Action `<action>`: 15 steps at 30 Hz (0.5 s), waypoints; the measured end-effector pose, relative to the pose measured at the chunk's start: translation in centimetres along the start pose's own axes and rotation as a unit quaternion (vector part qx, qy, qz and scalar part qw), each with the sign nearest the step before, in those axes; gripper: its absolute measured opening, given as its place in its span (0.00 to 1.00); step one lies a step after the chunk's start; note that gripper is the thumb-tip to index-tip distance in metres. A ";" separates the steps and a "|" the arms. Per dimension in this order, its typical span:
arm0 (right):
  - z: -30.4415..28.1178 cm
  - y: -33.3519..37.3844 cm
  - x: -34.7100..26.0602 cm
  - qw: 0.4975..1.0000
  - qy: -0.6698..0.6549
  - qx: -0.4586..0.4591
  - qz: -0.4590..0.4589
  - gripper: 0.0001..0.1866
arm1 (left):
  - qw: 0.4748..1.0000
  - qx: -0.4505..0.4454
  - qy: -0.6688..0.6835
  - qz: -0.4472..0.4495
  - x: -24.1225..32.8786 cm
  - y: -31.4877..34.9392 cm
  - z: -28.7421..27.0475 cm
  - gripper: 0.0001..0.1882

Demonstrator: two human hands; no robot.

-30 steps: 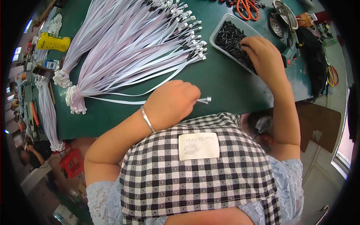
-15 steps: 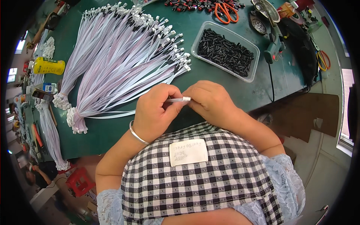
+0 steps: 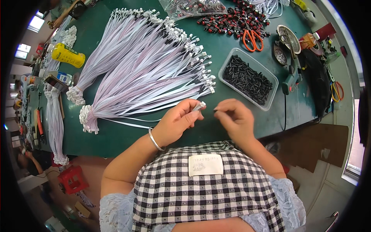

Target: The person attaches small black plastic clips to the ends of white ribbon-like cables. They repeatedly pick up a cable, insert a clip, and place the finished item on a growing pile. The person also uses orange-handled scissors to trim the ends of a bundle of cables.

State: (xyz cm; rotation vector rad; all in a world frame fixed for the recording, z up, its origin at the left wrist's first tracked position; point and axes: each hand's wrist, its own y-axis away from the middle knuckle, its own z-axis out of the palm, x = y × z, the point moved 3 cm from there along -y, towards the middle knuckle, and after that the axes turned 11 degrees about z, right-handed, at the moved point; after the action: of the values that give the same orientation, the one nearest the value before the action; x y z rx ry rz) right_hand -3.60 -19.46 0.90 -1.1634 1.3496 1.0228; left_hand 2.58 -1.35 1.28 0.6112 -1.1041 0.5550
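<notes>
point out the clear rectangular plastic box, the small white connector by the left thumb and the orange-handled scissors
Clear rectangular plastic box [image 3: 243,94], head view: near side wall.
Small white connector [image 3: 202,104], head view: exposed end.
Orange-handled scissors [image 3: 254,42], head view: orange handle loops.

Left hand [image 3: 178,120]: fingers curled, thumb pressed against them. Right hand [image 3: 238,119]: thumb, fingertips pinched. 2 hands near, apart.

Narrow passage over green tabletop [image 3: 218,48] between white cable bundle [image 3: 154,73] and clear tub [image 3: 243,94], scissors [image 3: 252,38] beyond.
</notes>
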 end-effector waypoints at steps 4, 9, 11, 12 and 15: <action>-0.8 -0.1 -1.5 0.988 -0.135 0.004 0.068 0.07 | 0.998 0.006 -0.057 -0.007 -0.5 -0.2 -0.2 0.10; -0.5 -0.5 -1.8 0.999 0.009 -0.017 -0.048 0.07 | 0.997 0.005 -0.065 -0.029 -0.5 0.1 0.8 0.08; -0.2 -0.7 -1.6 0.999 -0.024 -0.024 -0.008 0.08 | 0.997 0.003 -0.078 -0.012 -0.6 0.0 0.8 0.07; 0.0 -0.8 -1.5 0.999 -0.041 -0.029 0.012 0.08 | 0.996 0.002 -0.086 -0.004 -0.6 0.0 0.7 0.07; 0.2 -0.7 -0.9 0.999 -0.018 -0.037 -0.014 0.07 | 0.998 0.016 -0.065 0.014 -1.0 -0.1 0.6 0.06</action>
State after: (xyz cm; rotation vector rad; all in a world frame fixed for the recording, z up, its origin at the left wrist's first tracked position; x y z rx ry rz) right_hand -2.86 -19.26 1.80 -1.2107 1.2736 1.0762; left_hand 1.91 -1.93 0.49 0.6672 -1.2292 0.5634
